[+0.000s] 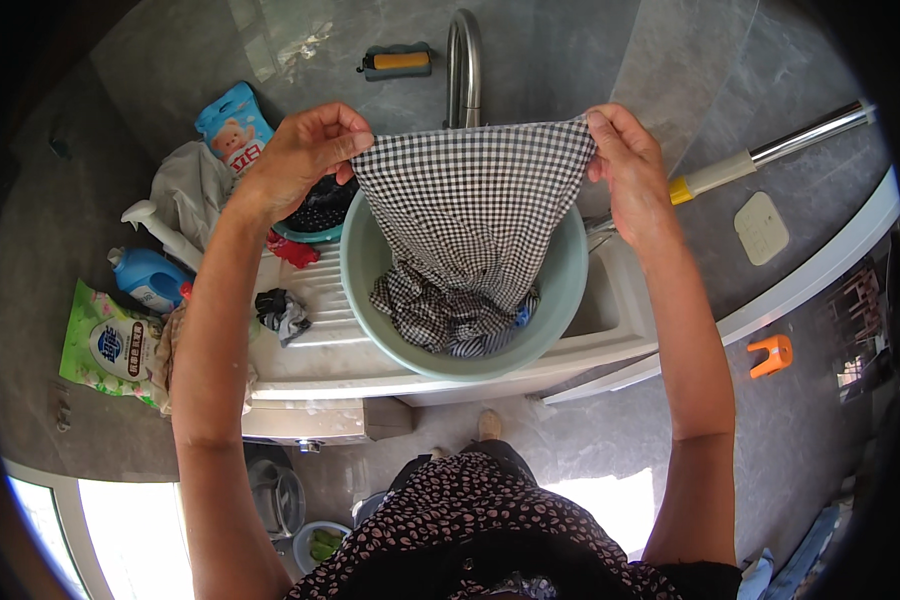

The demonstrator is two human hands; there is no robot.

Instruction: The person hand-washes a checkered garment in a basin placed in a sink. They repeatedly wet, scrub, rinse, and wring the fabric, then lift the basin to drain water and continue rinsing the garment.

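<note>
A black-and-white gingham cloth (476,176) is stretched between my two hands above a pale green plastic basin (354,240). My left hand (307,154) pinches its upper left corner between thumb and fingers. Its upper right corner is gripped by my right hand (624,165). The lower part of the cloth bunches down into the basin, over a striped fabric (480,345) with a bit of blue beside it. The basin stands across the ribbed washboard (330,289) and part of the sink (600,300). What lies under the bunched cloth is hidden.
Behind the basin rises a curved metal faucet (465,67). Left are a teal basin (315,234) of dark fabric, a red cloth (294,250), small dark garments (281,311), a blue detergent bottle (150,277) and a green detergent bag (109,345). A metal pole (802,142) leans at right.
</note>
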